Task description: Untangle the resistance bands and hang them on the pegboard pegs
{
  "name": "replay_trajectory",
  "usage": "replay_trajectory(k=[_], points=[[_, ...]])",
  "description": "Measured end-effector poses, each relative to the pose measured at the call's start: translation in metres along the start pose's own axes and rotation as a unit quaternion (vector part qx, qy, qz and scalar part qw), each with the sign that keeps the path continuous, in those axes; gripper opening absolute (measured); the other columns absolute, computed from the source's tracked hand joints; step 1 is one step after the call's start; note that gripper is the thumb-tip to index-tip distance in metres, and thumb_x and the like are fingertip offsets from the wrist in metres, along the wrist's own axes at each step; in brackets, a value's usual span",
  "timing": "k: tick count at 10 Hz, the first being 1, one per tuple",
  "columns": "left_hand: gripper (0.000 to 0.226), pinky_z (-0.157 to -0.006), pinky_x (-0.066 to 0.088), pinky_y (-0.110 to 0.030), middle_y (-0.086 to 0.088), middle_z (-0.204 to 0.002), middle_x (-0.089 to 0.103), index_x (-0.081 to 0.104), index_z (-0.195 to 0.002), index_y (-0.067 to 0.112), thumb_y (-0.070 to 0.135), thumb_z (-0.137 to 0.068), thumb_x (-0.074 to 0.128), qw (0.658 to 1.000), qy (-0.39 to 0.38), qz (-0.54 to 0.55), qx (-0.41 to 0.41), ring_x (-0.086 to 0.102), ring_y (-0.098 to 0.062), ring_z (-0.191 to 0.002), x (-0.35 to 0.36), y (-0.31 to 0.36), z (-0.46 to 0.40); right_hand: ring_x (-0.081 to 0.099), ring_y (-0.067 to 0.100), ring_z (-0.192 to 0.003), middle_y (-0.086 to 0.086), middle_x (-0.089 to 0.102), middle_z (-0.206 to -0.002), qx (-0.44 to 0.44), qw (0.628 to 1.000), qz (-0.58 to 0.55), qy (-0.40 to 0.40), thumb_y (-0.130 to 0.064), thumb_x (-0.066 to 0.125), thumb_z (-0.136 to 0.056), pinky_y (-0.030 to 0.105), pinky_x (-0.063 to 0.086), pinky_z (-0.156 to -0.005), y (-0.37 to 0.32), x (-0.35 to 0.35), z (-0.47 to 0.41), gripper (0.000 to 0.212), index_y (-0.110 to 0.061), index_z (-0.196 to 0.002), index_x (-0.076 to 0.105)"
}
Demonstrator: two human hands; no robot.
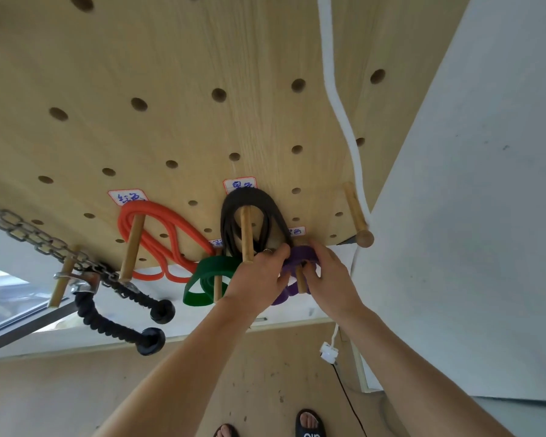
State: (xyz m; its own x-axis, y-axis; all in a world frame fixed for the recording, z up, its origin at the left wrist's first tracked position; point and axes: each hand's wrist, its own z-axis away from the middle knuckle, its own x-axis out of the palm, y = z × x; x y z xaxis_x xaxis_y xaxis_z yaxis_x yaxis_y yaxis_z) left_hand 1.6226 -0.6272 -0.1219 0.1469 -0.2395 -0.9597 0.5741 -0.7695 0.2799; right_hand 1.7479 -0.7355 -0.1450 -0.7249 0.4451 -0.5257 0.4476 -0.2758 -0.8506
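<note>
A wooden pegboard [171, 74] fills the upper view, with wooden pegs along its lower edge. An orange band [158, 228] hangs looped on a peg at the left. A dark brown band [249, 197] hangs on the middle peg [246, 234]. Just below, a green band [208, 275] hangs on a lower peg. A purple band [300, 255] is draped over a short peg [300, 280]. My left hand [259, 279] and my right hand [331, 275] both grip the purple band, one on each side of that peg.
A metal chain [29, 234] with a black rope handle [117, 329] hangs on the far left pegs. A bare peg [358, 216] sticks out at the right beside a white rope [338, 99]. A white wall [470, 216] stands at the right. My sandalled feet [309, 425] show below.
</note>
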Motion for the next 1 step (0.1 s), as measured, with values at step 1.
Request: replay_trajectory(k=[1], points=[[0.02, -0.069, 0.061, -0.039, 0.004, -0.092, 0.069, 0.046, -0.113, 0.024, 0.024, -0.097, 0.059, 0.995, 0.007, 0.097, -0.005, 0.07, -0.018, -0.077, -0.0111, -0.0052, 0.0336, 0.06, 0.011, -0.11, -0.004, 0.061, -0.127, -0.012, 0.999, 0.021, 0.026, -0.018, 0.053, -0.103, 0.009, 0.048, -0.088, -0.0027, 0.0009, 0.0157, 0.039, -0.021, -0.142, 0.05]])
